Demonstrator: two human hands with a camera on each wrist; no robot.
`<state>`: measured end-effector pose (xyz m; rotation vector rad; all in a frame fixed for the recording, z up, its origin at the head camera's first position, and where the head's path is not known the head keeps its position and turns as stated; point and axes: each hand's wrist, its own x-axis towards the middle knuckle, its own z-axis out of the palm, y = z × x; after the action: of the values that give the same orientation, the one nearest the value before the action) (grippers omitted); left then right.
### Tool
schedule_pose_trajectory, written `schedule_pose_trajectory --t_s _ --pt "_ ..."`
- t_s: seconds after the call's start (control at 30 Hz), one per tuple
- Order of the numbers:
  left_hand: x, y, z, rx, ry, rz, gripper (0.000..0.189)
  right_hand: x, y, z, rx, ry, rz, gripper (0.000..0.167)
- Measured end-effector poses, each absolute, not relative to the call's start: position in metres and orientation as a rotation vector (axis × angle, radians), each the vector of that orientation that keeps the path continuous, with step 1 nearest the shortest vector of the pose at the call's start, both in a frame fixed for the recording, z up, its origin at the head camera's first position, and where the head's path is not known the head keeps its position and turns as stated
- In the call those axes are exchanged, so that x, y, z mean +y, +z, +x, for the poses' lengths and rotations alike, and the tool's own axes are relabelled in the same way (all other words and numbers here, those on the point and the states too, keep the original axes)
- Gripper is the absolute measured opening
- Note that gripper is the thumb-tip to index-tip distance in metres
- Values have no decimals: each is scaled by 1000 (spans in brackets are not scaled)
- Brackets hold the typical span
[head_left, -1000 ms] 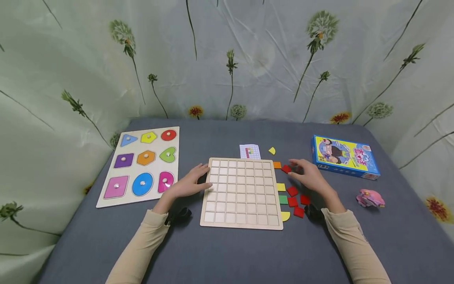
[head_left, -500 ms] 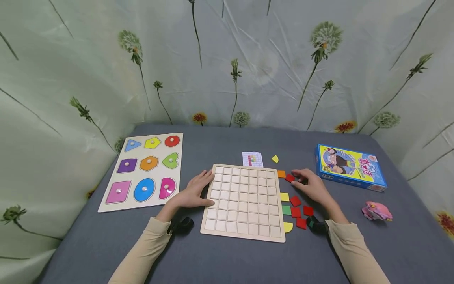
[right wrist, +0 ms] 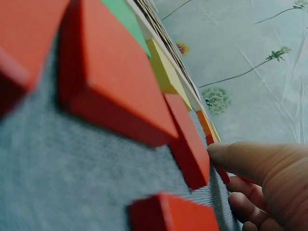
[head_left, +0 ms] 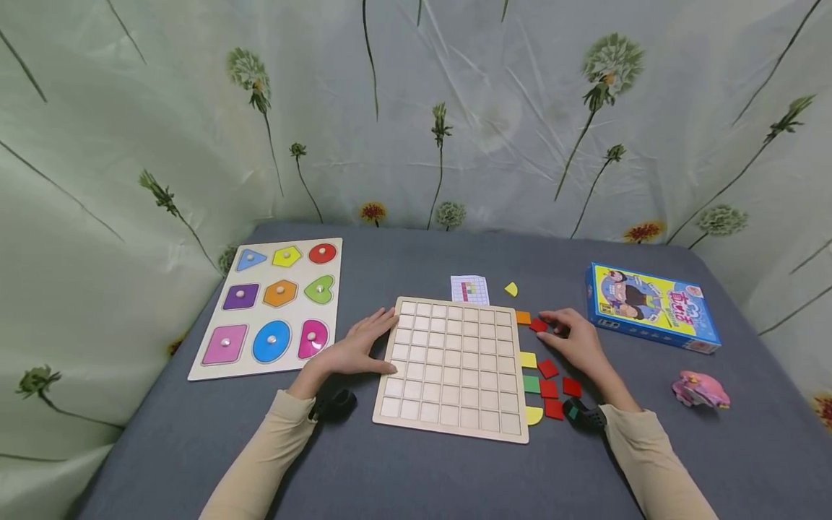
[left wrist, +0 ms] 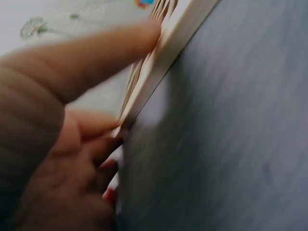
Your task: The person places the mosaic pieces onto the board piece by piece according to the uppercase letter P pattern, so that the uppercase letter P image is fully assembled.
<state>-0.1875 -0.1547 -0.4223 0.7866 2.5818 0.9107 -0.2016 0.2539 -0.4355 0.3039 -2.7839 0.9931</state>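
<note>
A wooden grid board (head_left: 455, 370) lies flat with its square cells bare. Against its left edge rests my left hand (head_left: 357, 348), fingers stretched along the side; in the left wrist view the thumb (left wrist: 110, 50) reaches onto the board's rim. Off the top right corner, my right hand (head_left: 577, 339) has thumb and index finger at opposite sides of a red square tile (head_left: 539, 324), pinching it on the table. Several other red square tiles (head_left: 549, 388) lie below, beside a green tile (head_left: 531, 384), a yellow tile (head_left: 529, 360) and an orange tile (head_left: 523, 318).
A pattern card (head_left: 470, 289) and a yellow quarter-round piece (head_left: 511, 289) lie behind the board. To the left is a knobbed shape puzzle (head_left: 281, 292). A blue and yellow box (head_left: 653, 307) and a pink toy (head_left: 700, 390) stand right. A yellow rounded piece (head_left: 534, 416) touches the board.
My right thumb and index finger have closed in on the red tile by the orange one. The left hand has slid slightly down the board's edge. The head view has shifted a little.
</note>
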Motion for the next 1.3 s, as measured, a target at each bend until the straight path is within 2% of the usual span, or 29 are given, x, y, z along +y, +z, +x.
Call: schedule_pose_trajectory --t_s 0.27,1.3 --pt "-162 -415 -193 2505 873 877 104 254 -433 -205 -2803 966 285 27" --pt "-153 -424 -191 2528 862 865 104 252 -416 -198 -2867 989 344 26"
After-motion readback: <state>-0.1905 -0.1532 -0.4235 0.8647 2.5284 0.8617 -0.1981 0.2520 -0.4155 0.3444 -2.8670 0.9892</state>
